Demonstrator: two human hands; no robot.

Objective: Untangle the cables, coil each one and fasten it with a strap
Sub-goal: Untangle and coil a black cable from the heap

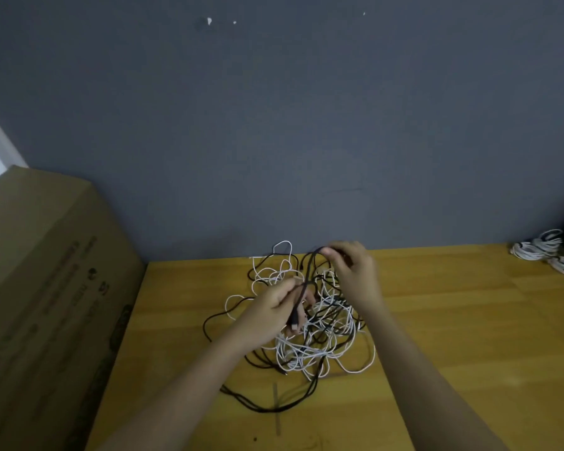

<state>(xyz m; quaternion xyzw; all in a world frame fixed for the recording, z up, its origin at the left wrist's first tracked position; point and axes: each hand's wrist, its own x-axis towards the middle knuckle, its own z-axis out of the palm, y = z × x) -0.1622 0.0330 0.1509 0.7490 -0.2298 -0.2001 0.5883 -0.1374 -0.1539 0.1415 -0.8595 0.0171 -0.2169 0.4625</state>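
A tangle of white and black cables point(316, 343) lies on the wooden table point(453, 336), near the wall. My left hand point(274, 312) is raised over the heap and grips a bundle of black cable point(302, 294) strands running through its fingers. My right hand point(352, 268) is higher and to the right, pinching the top bend of the same black cable between thumb and fingertips. The black strands stretch between the two hands. More black cable trails across the table toward the front.
A large cardboard box point(46, 304) stands along the table's left side. Several white coiled cables point(547, 252) lie at the far right edge by the wall. A grey wall rises directly behind the heap.
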